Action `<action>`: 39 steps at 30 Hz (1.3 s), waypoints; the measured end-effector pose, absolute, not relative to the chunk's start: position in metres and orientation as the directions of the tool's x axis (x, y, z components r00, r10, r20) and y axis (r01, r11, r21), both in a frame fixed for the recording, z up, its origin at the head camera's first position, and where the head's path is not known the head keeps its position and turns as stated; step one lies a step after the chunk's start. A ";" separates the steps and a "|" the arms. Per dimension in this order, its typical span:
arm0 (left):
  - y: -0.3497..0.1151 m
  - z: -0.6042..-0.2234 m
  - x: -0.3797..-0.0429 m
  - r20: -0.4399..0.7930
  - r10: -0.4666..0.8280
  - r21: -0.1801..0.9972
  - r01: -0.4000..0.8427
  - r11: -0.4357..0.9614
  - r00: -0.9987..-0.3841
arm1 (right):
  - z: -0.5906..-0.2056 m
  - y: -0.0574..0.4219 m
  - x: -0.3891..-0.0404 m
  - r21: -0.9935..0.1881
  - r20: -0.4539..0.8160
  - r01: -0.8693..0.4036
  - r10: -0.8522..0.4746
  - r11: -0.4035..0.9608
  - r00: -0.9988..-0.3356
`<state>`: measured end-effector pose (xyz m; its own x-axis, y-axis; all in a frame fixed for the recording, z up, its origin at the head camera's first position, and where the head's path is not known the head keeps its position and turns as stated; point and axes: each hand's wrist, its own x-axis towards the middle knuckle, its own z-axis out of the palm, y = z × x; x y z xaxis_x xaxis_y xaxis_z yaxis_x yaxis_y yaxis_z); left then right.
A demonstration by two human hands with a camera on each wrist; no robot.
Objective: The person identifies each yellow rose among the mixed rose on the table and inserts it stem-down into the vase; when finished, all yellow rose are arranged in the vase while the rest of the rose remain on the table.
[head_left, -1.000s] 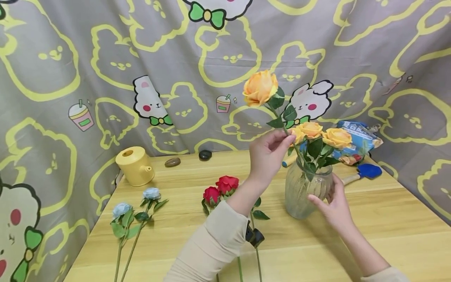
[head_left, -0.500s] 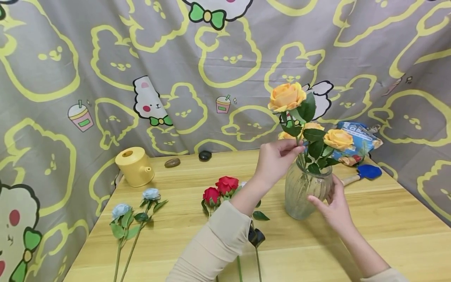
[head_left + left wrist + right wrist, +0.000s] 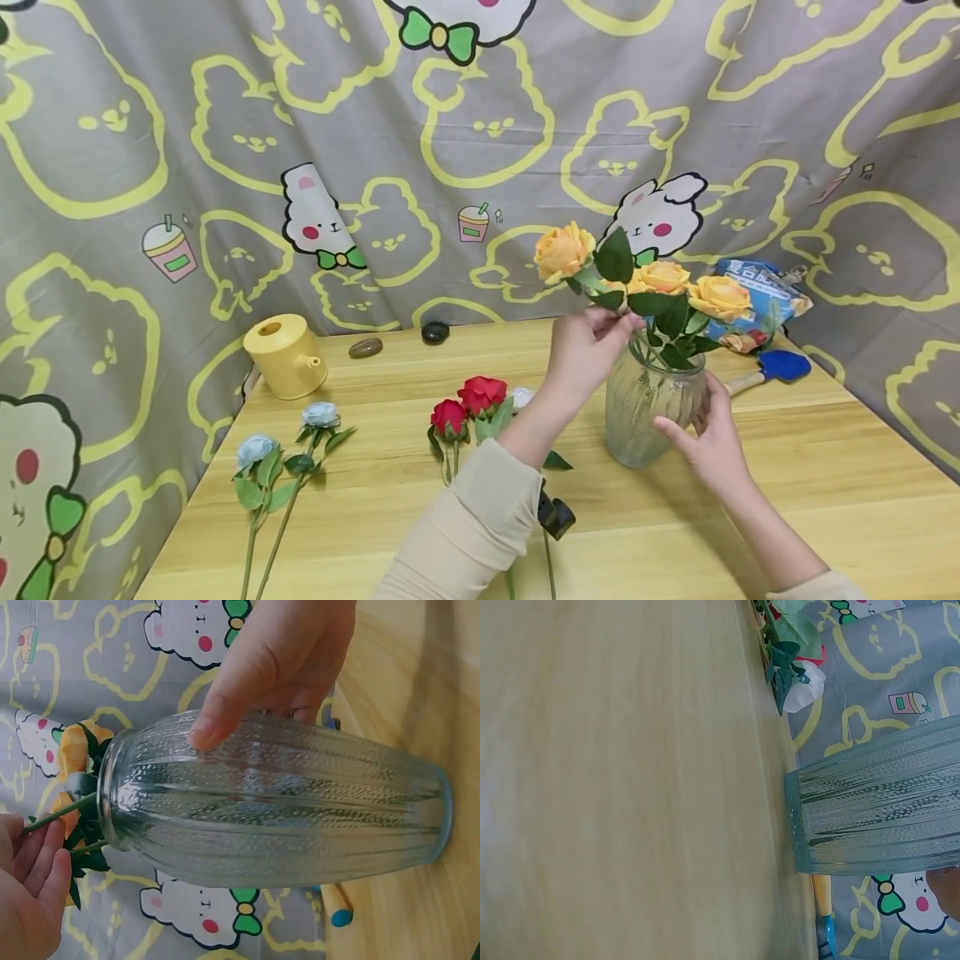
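Observation:
My left hand (image 3: 588, 354) pinches the stem of a yellow artificial rose (image 3: 565, 252) just above the mouth of a ribbed glass vase (image 3: 648, 408). The bloom leans out to the left. Several other yellow roses (image 3: 720, 297) stand in the vase, stems showing blurred through the glass. Around the vase's right side my right hand (image 3: 712, 442) grips, thumb on the near face and the other fingers mostly hidden behind it. In the left wrist view the right thumb presses the glass (image 3: 277, 802) below the rim, and a green stem (image 3: 64, 814) runs from the left fingers into the mouth.
Red roses (image 3: 482, 395) and a white rose (image 3: 522, 398) lie partly under my left forearm. Blue roses (image 3: 257, 451), a yellow watering can (image 3: 285, 358) and two stones (image 3: 435, 332) are further left. Behind the vase sit a blue bag (image 3: 757, 300) and a blue shovel (image 3: 783, 367).
The held rose has come down toward the vase, first moving right, then tipping left. My left hand has moved right and lower with it. The right hand stays on the vase.

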<state>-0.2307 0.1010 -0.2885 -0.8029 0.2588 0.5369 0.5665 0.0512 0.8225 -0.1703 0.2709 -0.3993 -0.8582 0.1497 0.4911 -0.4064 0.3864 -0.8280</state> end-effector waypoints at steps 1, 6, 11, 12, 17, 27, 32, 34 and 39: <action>0.102 -0.290 -0.230 0.536 0.257 0.821 0.568 0.063 -0.804 | -0.399 0.271 -0.170 -0.827 0.491 -0.405 0.149 0.389 -0.858; 0.104 -0.298 -0.229 0.550 0.263 0.757 0.606 0.244 -0.793 | -0.399 0.271 -0.170 -0.825 0.490 -0.403 0.149 0.396 -0.859; 0.106 -0.302 -0.228 0.558 0.217 0.755 0.598 0.269 -0.801 | -0.400 0.271 -0.171 -0.822 0.497 -0.407 0.153 0.398 -0.854; 0.107 -0.303 -0.229 0.556 0.202 0.767 0.591 0.250 -0.806 | -0.401 0.270 -0.171 -0.822 0.498 -0.408 0.154 0.398 -0.853; 0.108 -0.310 -0.232 0.568 0.134 0.807 0.582 0.098 -0.812 | -0.401 0.271 -0.171 -0.823 0.496 -0.406 0.156 0.397 -0.854; 0.105 -0.300 -0.229 0.613 0.056 0.787 0.603 -0.126 -0.788 | -0.399 0.271 -0.171 -0.829 0.491 -0.407 0.152 0.385 -0.858; 0.108 -0.300 -0.224 0.614 0.092 0.789 0.605 -0.107 -0.784 | -0.399 0.270 -0.170 -0.828 0.495 -0.409 0.157 0.383 -0.855; 0.114 -0.309 -0.229 0.619 0.116 0.786 0.614 -0.076 -0.777 | -0.399 0.269 -0.170 -0.829 0.496 -0.411 0.157 0.380 -0.854; 0.119 -0.320 -0.230 0.679 0.140 0.721 0.691 0.056 -0.721 | -0.399 0.269 -0.171 -0.824 0.504 -0.422 0.150 0.378 -0.851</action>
<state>-0.2302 0.1189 -0.3200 -0.7205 0.1397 0.6792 0.6906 0.0564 0.7210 -0.1708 0.2687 -0.3990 -0.8509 0.1496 0.5037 -0.4216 0.3777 -0.8244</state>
